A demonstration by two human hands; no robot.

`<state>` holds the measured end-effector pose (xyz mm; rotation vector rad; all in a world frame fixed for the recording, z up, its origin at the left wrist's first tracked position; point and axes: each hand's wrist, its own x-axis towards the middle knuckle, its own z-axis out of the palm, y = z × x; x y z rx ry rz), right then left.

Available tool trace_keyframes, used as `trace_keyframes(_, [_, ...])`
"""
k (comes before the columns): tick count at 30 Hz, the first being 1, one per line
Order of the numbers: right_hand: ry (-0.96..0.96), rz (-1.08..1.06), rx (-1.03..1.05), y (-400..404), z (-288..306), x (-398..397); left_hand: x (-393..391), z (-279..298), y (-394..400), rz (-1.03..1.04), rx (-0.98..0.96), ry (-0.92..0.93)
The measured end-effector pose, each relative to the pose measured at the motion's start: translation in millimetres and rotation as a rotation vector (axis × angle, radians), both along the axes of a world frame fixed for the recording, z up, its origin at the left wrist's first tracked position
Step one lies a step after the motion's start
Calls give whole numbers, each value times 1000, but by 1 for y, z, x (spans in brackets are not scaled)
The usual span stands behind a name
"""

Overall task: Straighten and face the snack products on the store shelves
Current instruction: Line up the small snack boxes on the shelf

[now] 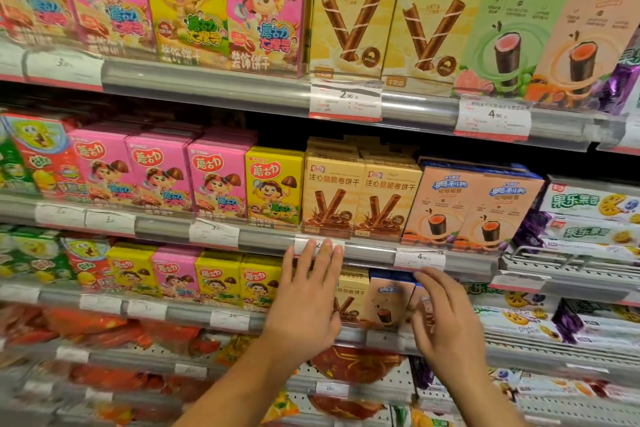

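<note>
Shelves hold rows of snack boxes facing out. My left hand (pixel 306 298) is raised flat with straight fingers in front of the third shelf, its fingertips at the rail of the shelf above, covering a tan wafer-roll box (pixel 349 298). My right hand (pixel 446 319) has its fingers spread and lightly bent, touching a peach roll box (pixel 388 302) and its neighbour on the same shelf. On the shelf above stand two tan wafer-roll boxes (pixel 360 198) and two peach boxes (pixel 474 208). Neither hand holds anything.
Pink and yellow mushroom-biscuit boxes (pixel 214 180) fill the left of each shelf. Price tags (pixel 346 99) hang on grey shelf rails. Green-and-white cookie packs (pixel 588 215) sit at the right. Red bags (pixel 353 367) hang on pegs below my hands.
</note>
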<state>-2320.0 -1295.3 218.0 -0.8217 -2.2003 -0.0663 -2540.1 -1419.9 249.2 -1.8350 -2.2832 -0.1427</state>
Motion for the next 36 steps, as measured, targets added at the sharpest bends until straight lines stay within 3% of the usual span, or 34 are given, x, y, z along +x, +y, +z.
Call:
trace_keyframes(5, [-116,86,54,-5,21,-36,-5,-4,-2,-10,12,-17])
trace_keyframes(13, [-286,-17,-29,-13,3,-44,-27,-2,-19,-100,-11,-156])
trace_keyframes(16, [-276,-38,-55,-14,4,-48,-35,-8,-33,-69,38,-234])
trace_keyframes(21, [-228,-56,-49,-17,0,-51,-74,-28,-66,59,414,-366])
trace_keyframes(28, [-148,-112,-106,-30,-3,-68,-137,-45,-98,283,496,-305])
trace_keyframes(36, [-122,-171,-128,-41,-7,-80,-172,-50,-105,299,507,-283])
